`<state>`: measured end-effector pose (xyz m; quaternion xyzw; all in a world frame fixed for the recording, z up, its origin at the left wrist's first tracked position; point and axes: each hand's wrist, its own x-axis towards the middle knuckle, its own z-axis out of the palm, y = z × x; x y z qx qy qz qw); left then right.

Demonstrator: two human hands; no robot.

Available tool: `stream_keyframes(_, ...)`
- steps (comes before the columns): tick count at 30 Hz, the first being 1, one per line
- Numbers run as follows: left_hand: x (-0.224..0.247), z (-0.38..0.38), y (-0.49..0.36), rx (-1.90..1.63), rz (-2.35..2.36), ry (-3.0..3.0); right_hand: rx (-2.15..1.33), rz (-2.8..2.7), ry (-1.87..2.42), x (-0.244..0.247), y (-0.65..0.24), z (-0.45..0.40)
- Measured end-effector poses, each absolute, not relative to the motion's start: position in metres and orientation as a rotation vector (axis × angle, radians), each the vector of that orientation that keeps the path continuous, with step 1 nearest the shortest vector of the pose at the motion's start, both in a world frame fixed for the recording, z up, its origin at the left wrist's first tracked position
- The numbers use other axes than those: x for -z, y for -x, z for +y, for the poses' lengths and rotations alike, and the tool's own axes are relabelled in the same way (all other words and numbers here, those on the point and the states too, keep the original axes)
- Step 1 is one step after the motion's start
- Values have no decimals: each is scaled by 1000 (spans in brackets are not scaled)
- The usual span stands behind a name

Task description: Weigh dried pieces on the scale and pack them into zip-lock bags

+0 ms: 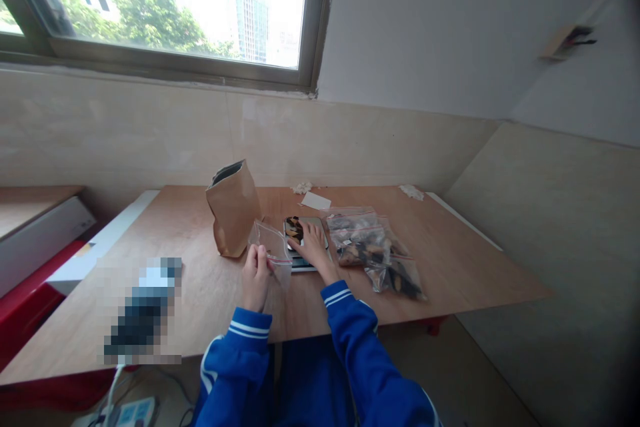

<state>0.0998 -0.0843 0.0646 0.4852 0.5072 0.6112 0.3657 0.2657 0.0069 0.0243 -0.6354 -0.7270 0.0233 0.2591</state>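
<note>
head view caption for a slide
Left hand holds a clear zip bag, right hand reaches onto a scale

A dark-framed window [165,7] admits daylight above beige wall panels [125,133]. A plywood table [450,273] stands against the panels, above the floor [480,373].

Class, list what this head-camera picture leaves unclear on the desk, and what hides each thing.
Head view:
- Pixelated object: blurred, kind unknown.
- Dark pieces on the flat scale: partly covered by the right hand.
- Clear plastic bag: one side behind the left hand.
- Food in the plastic bags: too small, glare.
- Power strip: cut off by the bottom edge.
</note>
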Motion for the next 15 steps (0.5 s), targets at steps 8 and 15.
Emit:
stream_keyframes(8,-67,-84,-96,-1584,1318,-1252,-8,-2069,1613,-23,-278,18)
stream_keyframes(15,-71,-88,-97,-1594,1324,-1283,-223,-1995,1493,-34,-283,24)
